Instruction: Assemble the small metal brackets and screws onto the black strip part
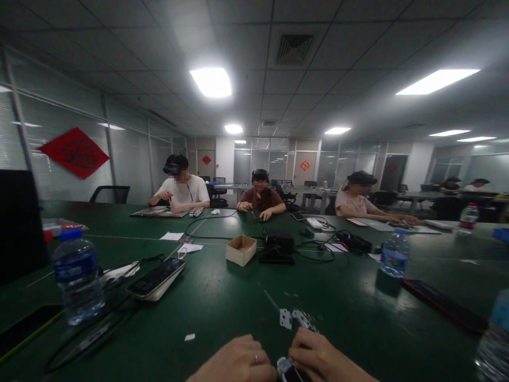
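At the bottom edge, my left hand (238, 361) is closed with its fingers curled under, a ring on one finger. My right hand (322, 358) is closed too, its bent fingers against the right side of a small black and silver part (288, 370). That part sits between both hands, and its lower end is cut off by the picture edge. My left fingertips are hidden, so what they grip is not visible. Just beyond my hands lie a flat metal plate with holes (285, 318) and a cluster of small metal pieces (304, 321) on the green table (222, 302).
A small open cardboard box (240, 252) and a black device (277, 245) stand ahead. To the left are a water bottle (78, 278), a phone (157, 277) and cables. More bottles (395, 253) stand right. Several people work across the table.
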### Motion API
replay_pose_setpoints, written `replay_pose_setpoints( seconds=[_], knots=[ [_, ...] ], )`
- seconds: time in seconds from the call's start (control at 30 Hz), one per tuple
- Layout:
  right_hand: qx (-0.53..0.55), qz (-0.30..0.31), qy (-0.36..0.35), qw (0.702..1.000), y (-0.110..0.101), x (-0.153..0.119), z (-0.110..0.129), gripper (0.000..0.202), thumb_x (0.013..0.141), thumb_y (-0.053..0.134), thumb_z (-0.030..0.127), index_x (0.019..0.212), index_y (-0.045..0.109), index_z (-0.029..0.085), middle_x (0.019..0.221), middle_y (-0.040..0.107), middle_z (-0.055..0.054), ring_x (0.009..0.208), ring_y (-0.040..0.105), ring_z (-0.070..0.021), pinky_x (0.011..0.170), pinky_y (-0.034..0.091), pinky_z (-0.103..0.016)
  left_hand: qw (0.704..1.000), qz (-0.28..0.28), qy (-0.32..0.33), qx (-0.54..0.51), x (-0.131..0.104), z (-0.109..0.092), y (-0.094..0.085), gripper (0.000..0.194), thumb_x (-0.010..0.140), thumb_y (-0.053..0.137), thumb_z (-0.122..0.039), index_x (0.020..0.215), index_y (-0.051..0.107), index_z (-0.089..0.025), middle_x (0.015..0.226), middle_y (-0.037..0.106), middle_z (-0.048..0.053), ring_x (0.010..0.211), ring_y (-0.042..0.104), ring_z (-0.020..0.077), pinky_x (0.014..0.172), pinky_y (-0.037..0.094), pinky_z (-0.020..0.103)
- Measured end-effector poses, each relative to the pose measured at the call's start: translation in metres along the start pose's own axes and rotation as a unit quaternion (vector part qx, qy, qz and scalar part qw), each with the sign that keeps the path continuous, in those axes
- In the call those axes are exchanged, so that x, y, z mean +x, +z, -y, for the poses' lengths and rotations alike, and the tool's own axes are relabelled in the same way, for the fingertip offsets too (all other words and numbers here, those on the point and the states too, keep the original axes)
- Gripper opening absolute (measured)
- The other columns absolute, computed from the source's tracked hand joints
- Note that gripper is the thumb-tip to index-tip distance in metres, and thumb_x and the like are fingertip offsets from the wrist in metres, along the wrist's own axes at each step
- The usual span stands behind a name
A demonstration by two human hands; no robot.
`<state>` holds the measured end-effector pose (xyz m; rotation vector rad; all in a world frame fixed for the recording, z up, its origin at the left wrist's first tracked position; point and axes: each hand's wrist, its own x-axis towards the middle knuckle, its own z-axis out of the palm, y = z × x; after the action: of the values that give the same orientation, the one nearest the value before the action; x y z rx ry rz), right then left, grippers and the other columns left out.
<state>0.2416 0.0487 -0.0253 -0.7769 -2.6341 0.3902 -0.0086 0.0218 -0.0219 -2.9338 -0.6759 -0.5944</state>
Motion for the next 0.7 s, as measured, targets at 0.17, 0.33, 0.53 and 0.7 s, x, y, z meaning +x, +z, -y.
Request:
replay_pose_setpoints(
  seconds=[0.17,0.33,0.53,0.7],
  knots=[
    [-0.003,0.013,0.006,1.000,-0.002,0.001,0.002,0.021,0.087,0.046,0.011,0.085,0.066,0.017,0.089,0.063,-0.007,0.076,0.058,-0.0138,0.066,0.047,-0.020,0.998,-0.008,0.048,0.051,0.005,-0.003,-0.005,0.013,0.099,0.049,-0.024,0.090,0.057,-0.020,0.080,0.069,-0.003,0.069,0.058,0.0103,0.066,0.035,0.024],
    [-0.008,0.005,-0.005,1.000,-0.005,0.001,0.004,0.019,0.090,0.048,0.017,0.092,0.066,0.018,0.093,0.062,-0.008,0.080,0.058,-0.0146,0.071,0.047,-0.021,0.995,-0.064,-0.072,-0.034,0.002,0.005,0.010,0.011,0.089,0.066,-0.029,0.083,0.062,-0.020,0.080,0.069,-0.002,0.072,0.061,0.0114,0.066,0.039,0.020],
    [-0.056,-0.007,-0.009,0.998,-0.002,0.000,0.006,0.025,0.096,0.042,0.021,0.091,0.066,0.017,0.088,0.062,-0.008,0.080,0.056,-0.0145,0.073,0.045,-0.021,0.966,-0.052,-0.224,-0.118,-0.002,0.010,0.012,0.004,0.081,0.071,-0.016,0.081,0.070,-0.020,0.079,0.072,-0.001,0.074,0.064,0.0130,0.070,0.044,0.019],
    [-0.090,-0.031,-0.037,0.995,0.000,0.002,0.005,0.029,0.098,0.038,0.022,0.091,0.065,0.016,0.084,0.062,-0.008,0.077,0.055,-0.0151,0.072,0.045,-0.023,0.919,-0.018,-0.339,-0.199,0.010,-0.003,-0.002,0.011,0.082,0.066,-0.017,0.087,0.074,-0.021,0.084,0.074,-0.001,0.077,0.065,0.0137,0.073,0.044,0.018]
  ],
)
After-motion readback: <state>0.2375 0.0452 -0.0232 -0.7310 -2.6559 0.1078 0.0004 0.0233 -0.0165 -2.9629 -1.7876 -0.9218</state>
